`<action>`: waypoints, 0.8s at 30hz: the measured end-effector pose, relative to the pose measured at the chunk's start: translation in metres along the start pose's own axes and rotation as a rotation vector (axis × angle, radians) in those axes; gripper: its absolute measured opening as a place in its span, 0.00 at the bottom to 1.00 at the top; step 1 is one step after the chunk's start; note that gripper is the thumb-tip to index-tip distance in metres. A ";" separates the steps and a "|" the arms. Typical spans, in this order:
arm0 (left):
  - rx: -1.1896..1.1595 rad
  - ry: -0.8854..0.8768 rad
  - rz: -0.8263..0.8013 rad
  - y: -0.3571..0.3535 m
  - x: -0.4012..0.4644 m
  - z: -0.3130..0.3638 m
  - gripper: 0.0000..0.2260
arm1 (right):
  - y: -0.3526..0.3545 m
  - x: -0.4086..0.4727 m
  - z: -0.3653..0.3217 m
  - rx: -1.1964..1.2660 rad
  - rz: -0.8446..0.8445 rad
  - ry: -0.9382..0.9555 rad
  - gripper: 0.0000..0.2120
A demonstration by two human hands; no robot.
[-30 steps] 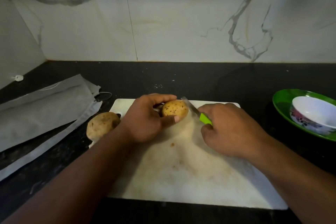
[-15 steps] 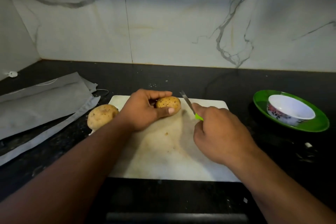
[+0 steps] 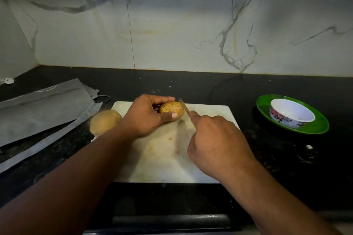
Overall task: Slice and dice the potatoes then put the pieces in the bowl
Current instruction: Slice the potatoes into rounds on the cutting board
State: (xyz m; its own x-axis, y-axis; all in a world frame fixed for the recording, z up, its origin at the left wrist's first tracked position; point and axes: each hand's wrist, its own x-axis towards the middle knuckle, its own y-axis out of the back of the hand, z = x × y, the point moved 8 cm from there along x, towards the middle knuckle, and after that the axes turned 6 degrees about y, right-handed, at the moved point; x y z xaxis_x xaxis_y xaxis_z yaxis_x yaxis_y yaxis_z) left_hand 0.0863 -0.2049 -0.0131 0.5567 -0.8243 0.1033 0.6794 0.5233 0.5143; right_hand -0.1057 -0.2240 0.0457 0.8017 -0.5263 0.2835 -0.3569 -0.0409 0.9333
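Fingers of the left hand [image 3: 147,115] are curling round a potato [image 3: 171,109] on the cutting board [image 3: 168,160]. Just right of that grip, the right hand [image 3: 215,143] is clutching a knife [image 3: 185,108], blade touching the potato. A second potato [image 3: 104,121] is lying behind the left wrist; the bowl [image 3: 291,115] is sitting well right on a green plate [image 3: 317,126].

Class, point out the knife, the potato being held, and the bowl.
knife [image 3: 183,106], head view, on the blade beside the potato.
held potato [image 3: 170,109], head view, on its speckled skin.
bowl [image 3: 292,113], head view, on its white inside.
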 end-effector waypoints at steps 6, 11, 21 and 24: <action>0.017 0.000 0.002 0.000 0.001 0.000 0.23 | -0.005 0.001 0.000 -0.013 0.002 -0.020 0.28; 0.016 -0.004 -0.005 0.000 0.001 0.000 0.24 | -0.007 0.001 0.000 0.004 -0.011 -0.012 0.28; 0.066 -0.032 0.000 0.001 0.003 0.003 0.23 | -0.018 0.020 0.001 -0.021 -0.026 -0.043 0.23; 0.059 -0.029 0.002 0.000 0.003 0.003 0.22 | -0.022 0.024 0.001 -0.034 -0.020 -0.061 0.22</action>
State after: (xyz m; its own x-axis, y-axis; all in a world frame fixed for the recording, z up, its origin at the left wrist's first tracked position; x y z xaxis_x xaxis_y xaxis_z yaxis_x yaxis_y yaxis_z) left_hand 0.0870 -0.2081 -0.0100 0.5432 -0.8297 0.1287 0.6483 0.5119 0.5636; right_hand -0.0792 -0.2367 0.0316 0.7774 -0.5765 0.2516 -0.3236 -0.0236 0.9459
